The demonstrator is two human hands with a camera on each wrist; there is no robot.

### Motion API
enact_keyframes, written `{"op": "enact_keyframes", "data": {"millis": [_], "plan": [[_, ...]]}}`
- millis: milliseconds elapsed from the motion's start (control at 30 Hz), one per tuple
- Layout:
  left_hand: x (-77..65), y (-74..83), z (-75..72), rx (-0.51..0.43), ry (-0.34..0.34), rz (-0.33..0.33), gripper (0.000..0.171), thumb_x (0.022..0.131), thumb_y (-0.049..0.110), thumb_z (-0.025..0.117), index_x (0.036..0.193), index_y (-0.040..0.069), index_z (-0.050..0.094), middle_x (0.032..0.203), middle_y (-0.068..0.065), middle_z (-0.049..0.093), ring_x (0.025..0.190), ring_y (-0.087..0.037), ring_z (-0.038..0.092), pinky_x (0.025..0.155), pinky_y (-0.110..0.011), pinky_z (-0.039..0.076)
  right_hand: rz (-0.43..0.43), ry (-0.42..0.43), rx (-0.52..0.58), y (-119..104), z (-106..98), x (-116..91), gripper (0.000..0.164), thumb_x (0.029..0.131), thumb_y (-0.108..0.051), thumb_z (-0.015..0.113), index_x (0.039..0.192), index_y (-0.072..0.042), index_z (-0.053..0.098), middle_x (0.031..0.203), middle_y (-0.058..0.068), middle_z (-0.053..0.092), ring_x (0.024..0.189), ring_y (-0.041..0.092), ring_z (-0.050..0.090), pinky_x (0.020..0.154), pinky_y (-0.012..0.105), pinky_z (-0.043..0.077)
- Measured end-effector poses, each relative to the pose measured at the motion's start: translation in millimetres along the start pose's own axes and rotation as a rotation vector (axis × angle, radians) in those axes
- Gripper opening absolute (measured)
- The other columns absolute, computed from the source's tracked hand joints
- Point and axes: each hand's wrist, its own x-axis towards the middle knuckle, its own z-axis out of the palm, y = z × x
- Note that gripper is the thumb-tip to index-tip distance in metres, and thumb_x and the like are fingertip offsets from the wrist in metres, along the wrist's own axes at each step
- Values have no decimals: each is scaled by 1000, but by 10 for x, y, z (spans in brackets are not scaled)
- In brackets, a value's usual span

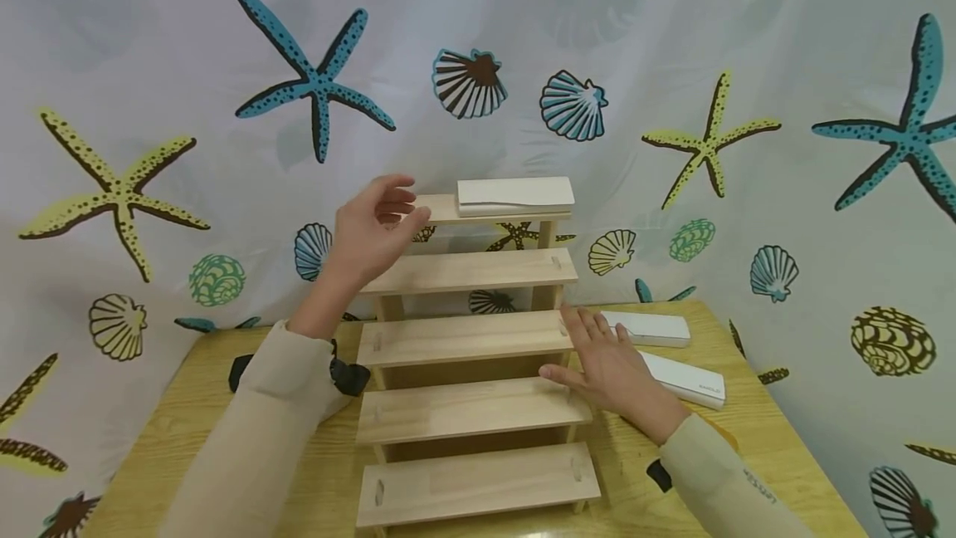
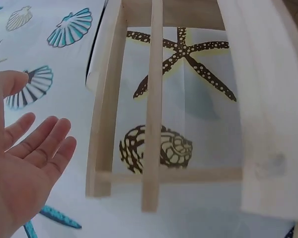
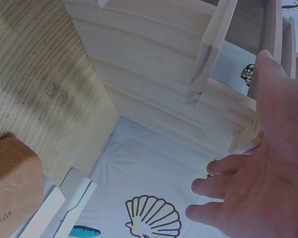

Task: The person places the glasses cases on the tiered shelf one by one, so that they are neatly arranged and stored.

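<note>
A stepped wooden rack (image 1: 470,337) with several shelves stands on the table. On the right part of its top shelf lies a white flap-lidded case (image 1: 515,196). My left hand (image 1: 376,227) is beside the left end of that top shelf, fingers loosely bent and apart from the case. In the left wrist view the left palm (image 2: 25,173) holds nothing. My right hand (image 1: 608,359) is at the right ends of the middle shelves, fingers stretched out and nothing held. Seen from the right wrist, the right thumb (image 3: 270,74) lies along a shelf edge; whether it touches is unclear.
Two white cases (image 1: 683,379) lie on the table right of the rack. A brown case (image 3: 15,186) with lettering is near them in the right wrist view. Dark objects (image 1: 347,376) sit left of the rack. A shell-and-starfish patterned curtain (image 1: 478,15) hangs behind.
</note>
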Motion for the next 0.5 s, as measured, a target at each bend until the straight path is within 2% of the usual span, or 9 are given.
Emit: {"op": "enact_keyframes", "data": {"millis": [133, 200, 333, 367, 433, 500], "plan": [[-277, -157, -189, -50, 8, -6, 51, 101, 24, 72, 148, 9, 57, 133, -18, 69, 123, -33, 66, 106, -48, 53, 5, -1, 6, -6, 6, -3, 100, 100, -64, 60, 170, -7, 17, 167, 32, 32, 154, 54, 32, 119, 77, 27], [-435, -254, -282, -59, 11, -20, 51, 102, 22, 72, 148, 8, 57, 134, -18, 69, 124, -32, 65, 104, -36, 53, 5, -1, 8, -10, 10, -3, 100, 100, -64, 61, 169, -7, 18, 167, 32, 32, 154, 54, 32, 119, 77, 26], [-736, -481, -441, -55, 27, -51, 51, 102, 20, 71, 150, 9, 56, 135, -17, 68, 122, -16, 64, 98, -16, 48, 0, 4, 0, -21, 6, 1, 100, 100, -64, 61, 169, -5, 19, 166, 32, 33, 153, 55, 33, 118, 77, 27], [-805, -534, -475, -55, 32, -62, 51, 103, 21, 70, 151, 10, 56, 135, -14, 68, 121, -12, 63, 97, -12, 47, -3, 8, -2, -23, 3, 2, 100, 100, -63, 62, 169, -5, 20, 166, 33, 33, 153, 55, 33, 118, 77, 27], [-934, -625, -536, -49, 40, -83, 52, 103, 21, 70, 152, 13, 55, 134, -5, 67, 120, -2, 61, 99, -11, 46, -7, 14, -9, -23, -3, 4, 100, 99, -63, 62, 168, -4, 21, 165, 33, 35, 153, 55, 34, 118, 77, 28], [-1053, -707, -586, -46, 48, -97, 53, 102, 21, 71, 153, 14, 55, 131, 7, 65, 119, 2, 60, 100, -10, 45, -11, 21, -11, -18, -4, 4, 99, 99, -62, 63, 168, -3, 22, 165, 33, 36, 152, 55, 35, 117, 77, 29]]}}
